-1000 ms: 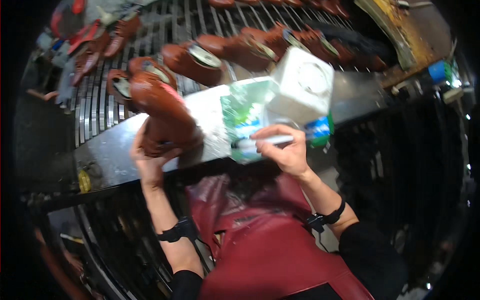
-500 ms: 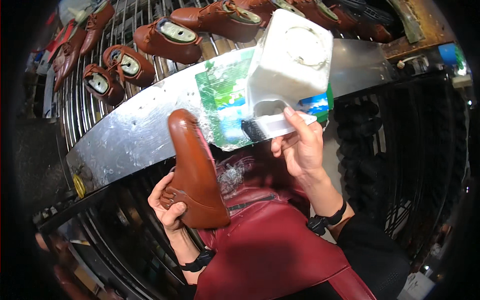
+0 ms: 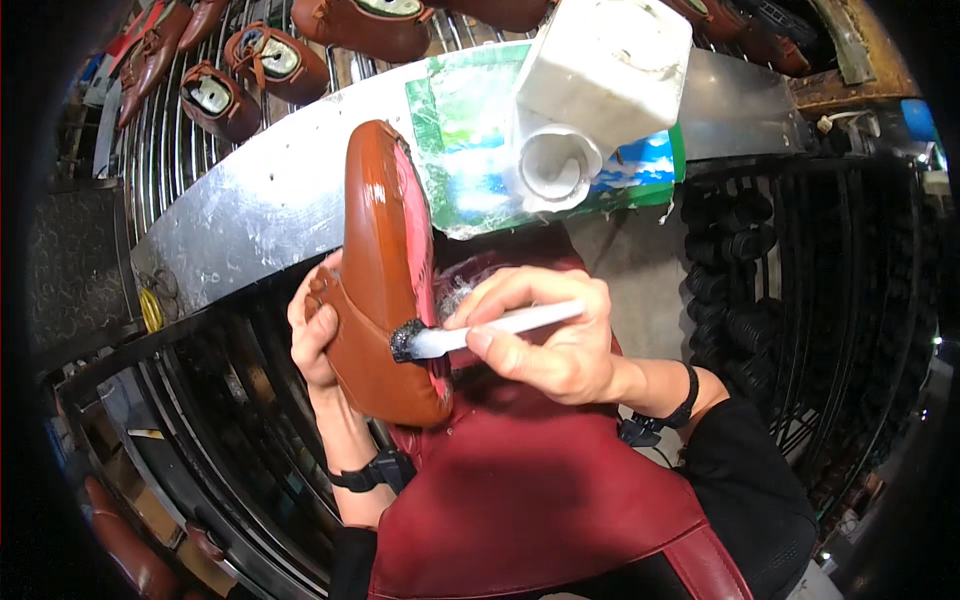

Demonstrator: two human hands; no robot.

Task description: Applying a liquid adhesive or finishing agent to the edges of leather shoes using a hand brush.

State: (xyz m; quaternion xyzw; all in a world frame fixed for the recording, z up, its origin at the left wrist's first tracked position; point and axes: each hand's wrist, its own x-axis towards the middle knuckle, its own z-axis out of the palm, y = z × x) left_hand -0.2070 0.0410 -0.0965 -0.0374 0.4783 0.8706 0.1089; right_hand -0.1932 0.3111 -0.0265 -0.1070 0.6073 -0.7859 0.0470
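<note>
Head view: the brown shoe (image 3: 385, 260) is between your hands, lengthwise away from you, toe far; your left hand (image 3: 316, 336), the nearer, clamps its left side; your right hand (image 3: 560, 345) pinches the white brush (image 3: 435, 344) beside the sole.

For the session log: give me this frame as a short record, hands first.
left hand: holds brown shoe, pink underside facing right
right hand: holds white-handled brush
contact: black bristles against shoe's side, near the pink
bench: white container on green-and-blue sheet
rack: other shoes
worn: dark red apron
</note>
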